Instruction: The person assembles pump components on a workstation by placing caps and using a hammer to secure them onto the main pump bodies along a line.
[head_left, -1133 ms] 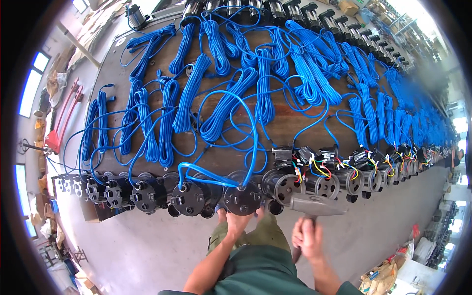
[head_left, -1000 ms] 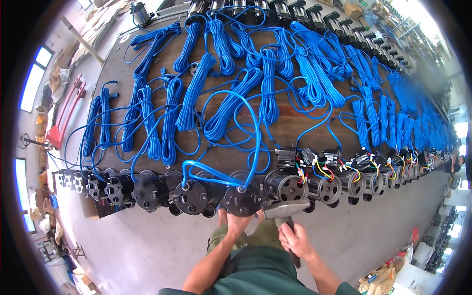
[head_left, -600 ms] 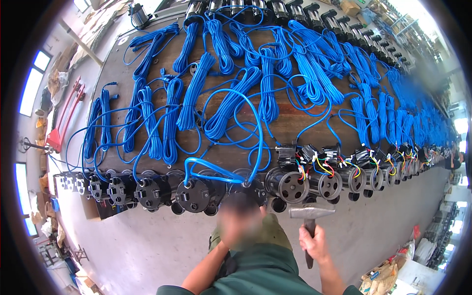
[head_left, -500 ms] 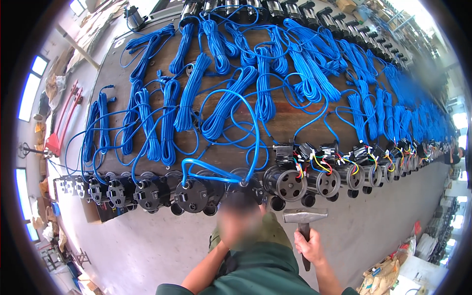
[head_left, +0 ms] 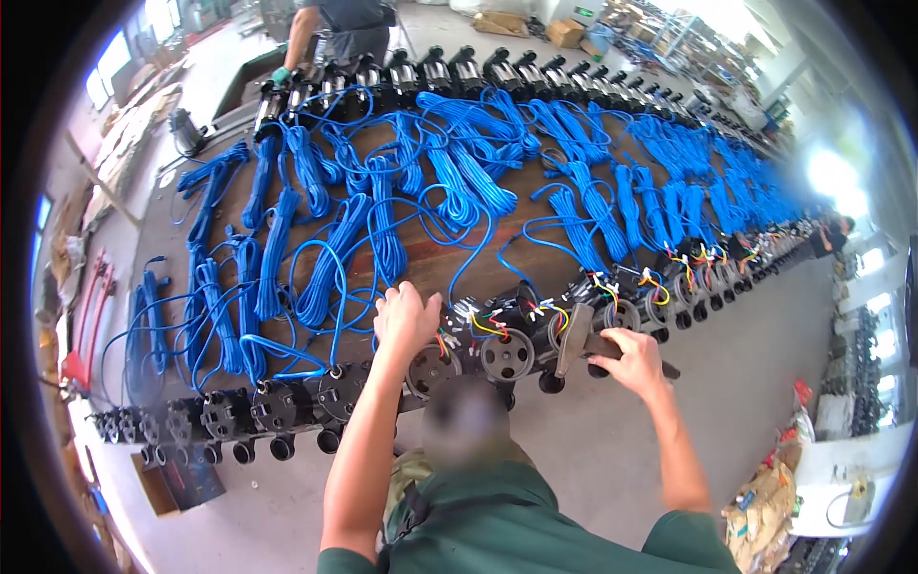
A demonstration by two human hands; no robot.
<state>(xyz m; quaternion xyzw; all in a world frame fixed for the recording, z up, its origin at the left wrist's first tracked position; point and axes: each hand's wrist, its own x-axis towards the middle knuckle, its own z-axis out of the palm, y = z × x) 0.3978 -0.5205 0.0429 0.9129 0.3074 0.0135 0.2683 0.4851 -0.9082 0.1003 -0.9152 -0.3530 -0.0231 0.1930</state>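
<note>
Hammer work on a black pump motor at the near edge of the bench.

Left hand (head_left: pixel 406 320) lies palm-down, fingers spread, on top of the motor (head_left: pixel 435 364) directly under it; right hand (head_left: pixel 631 362) is closed round the handle of the hammer (head_left: pixel 574 342), head pointing at the next motor's end cap (head_left: pixel 507 356). Best to keep the steadying fingers clear of the wires (head_left: pixel 488 323) and strike squarely.

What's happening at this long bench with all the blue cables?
A person stands at a long wooden bench lined with black pump motors and coiled blue cables. Their left hand rests on top of one motor at the near edge, while the right hand grips a hammer, its head beside the neighbouring motor. Another person works at the far end.
</note>
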